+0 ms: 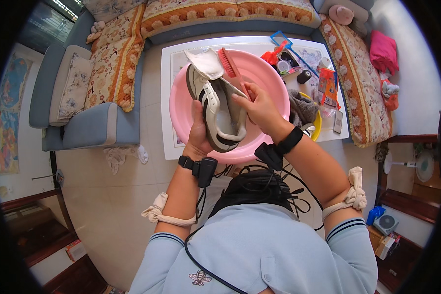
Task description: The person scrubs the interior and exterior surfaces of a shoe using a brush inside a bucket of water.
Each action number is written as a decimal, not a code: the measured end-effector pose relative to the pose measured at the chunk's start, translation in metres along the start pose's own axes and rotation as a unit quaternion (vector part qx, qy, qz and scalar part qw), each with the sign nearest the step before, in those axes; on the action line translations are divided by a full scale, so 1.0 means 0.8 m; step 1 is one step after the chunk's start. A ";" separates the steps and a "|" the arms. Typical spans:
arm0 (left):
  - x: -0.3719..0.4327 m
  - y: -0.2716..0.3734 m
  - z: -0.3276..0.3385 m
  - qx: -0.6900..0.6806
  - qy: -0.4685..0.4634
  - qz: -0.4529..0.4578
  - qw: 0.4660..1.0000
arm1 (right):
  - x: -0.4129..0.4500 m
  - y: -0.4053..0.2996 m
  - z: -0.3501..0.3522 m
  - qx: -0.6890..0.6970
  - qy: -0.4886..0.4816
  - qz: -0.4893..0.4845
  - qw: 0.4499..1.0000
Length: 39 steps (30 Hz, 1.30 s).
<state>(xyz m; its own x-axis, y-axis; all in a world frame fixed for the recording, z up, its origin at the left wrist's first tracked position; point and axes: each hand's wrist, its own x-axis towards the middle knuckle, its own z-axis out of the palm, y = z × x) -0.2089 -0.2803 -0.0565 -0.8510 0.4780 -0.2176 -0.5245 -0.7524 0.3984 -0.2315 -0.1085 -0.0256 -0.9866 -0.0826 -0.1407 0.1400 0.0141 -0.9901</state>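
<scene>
My left hand point(199, 134) grips the side of a white sneaker point(214, 114) with black stripes and no laces in its eyelets. Its padded white tongue point(207, 67) is pulled out over the toe, so the wet-looking inside shows. In my right hand point(261, 110) is the handle of a red scrubbing brush point(228, 64); the thumb rests on the shoe's right edge. The brush head lies beside the tongue, bristles facing left. Both hands hold the shoe above a large pink plastic basin point(178, 110). The shoe and hands hide much of the basin's inside.
The basin stands on a white table point(169, 147). To its right are a yellow basin point(318, 125) with a grey cloth point(302, 107), a dark bottle point(304, 76), an orange packet point(327, 88) and a phone-like device point(338, 122). Black cables point(279, 176) hang near my lap.
</scene>
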 end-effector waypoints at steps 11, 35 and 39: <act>0.000 0.037 -0.010 0.040 0.039 0.047 0.997 | -0.095 -0.085 -0.082 -0.312 0.007 -0.212 0.926; 0.010 0.055 0.002 0.186 0.048 -0.036 0.981 | -0.096 -0.080 -0.055 -0.563 -0.119 -0.259 0.776; 0.008 0.045 0.006 0.209 0.055 -0.005 0.976 | -0.074 -0.079 -0.053 -0.604 -0.073 -0.220 0.762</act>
<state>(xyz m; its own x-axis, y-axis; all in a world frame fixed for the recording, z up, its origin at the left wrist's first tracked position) -0.2331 -0.3021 -0.0392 -0.8561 0.4146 -0.3087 -0.4953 -0.4872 0.7193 -0.1854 -0.0625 0.0455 -0.8833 -0.4536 0.1185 -0.4689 0.8531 -0.2289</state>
